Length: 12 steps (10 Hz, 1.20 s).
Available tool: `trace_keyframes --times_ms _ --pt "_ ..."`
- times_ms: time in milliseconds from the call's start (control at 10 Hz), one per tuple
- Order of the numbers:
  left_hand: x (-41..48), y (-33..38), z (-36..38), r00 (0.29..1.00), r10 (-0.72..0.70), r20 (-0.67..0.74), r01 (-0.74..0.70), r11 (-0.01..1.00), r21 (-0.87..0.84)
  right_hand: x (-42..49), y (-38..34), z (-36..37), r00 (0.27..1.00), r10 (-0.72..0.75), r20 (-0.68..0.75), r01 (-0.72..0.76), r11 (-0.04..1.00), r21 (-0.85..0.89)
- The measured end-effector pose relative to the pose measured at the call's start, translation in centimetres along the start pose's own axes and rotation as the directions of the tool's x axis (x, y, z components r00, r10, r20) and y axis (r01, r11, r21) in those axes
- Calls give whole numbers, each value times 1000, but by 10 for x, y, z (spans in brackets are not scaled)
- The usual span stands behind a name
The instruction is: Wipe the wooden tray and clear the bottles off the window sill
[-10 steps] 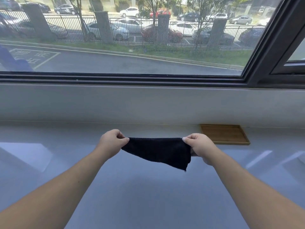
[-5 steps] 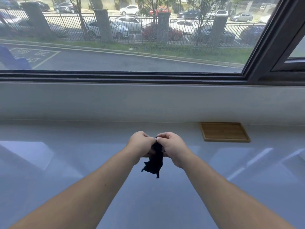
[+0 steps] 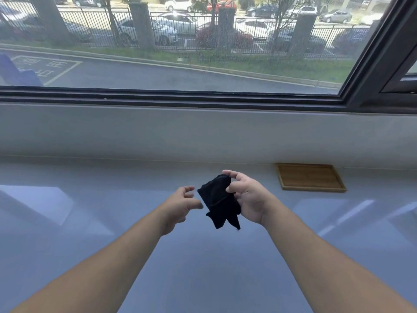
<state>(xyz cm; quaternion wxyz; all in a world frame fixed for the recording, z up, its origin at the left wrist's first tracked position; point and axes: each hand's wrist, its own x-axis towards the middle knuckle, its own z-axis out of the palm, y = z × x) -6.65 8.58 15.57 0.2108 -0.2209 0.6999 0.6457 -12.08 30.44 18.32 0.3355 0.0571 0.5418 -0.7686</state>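
The right hand [image 3: 249,197] holds one small black cloth [image 3: 220,201], soft and matte with a slightly fuzzy weave; the thumb and fingertips pinch its upper part against the palm, the fingers half curled. The cloth is folded over on itself, and two ragged pointed corners hang down below the hand. The left hand [image 3: 180,206] is just beside the cloth but apart from it, loosely open with its fingers bent and spread, holding nothing. Both bare forearms reach forward from the lower corners of the view.

Under the hands lies a broad, smooth, pale grey window sill [image 3: 112,222], glossy enough to carry faint reflections of light. On it, to the right and farther back, against the low grey wall, rests one flat rectangular wooden tray [image 3: 310,177] with a thin raised rim and fine grain lines, nothing on it. Above the wall runs a dark metal window frame [image 3: 171,97] around a single large pane of glass.
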Motion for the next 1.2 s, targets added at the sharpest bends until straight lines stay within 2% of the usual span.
trace_keyframes --times_ms 100,200,300,400,500,600,700,1000,1100,1200 --pt "6 -3 3 980 -11 200 17 999 -32 3 -6 -7 985 -39 170 19 993 113" --pt "16 -1 10 979 78 190 -57 992 -115 7 1 -15 980 -64 186 40 991 131" --pt "29 -1 14 989 142 51 -136 984 -117 15 23 -24 997 70 16 -71 995 69" --pt "42 -11 12 994 98 -47 -102 989 -105 25 47 -33 978 204 -43 -205 978 -23" --pt "56 -25 12 995 19 -93 -27 995 -93 43 62 -39 966 214 -147 -227 971 -80" --pt "74 -41 18 990 -63 -123 57 997 -50 66 74 -43 940 137 -313 -214 949 -230" --pt "99 -53 22 982 -100 -163 100 995 -8 86 85 -51 922 66 -381 -225 893 -390" --pt "149 -79 22 968 -82 -235 119 981 150 120 111 -71 912 7 -411 -239 822 -517" --pt "148 -85 22 961 4 -278 127 882 453 118 115 -71 906 -87 -415 -265 649 -713" --pt "140 -97 24 928 264 -264 46 620 783 111 125 -68 903 -356 -241 -142 281 -949"
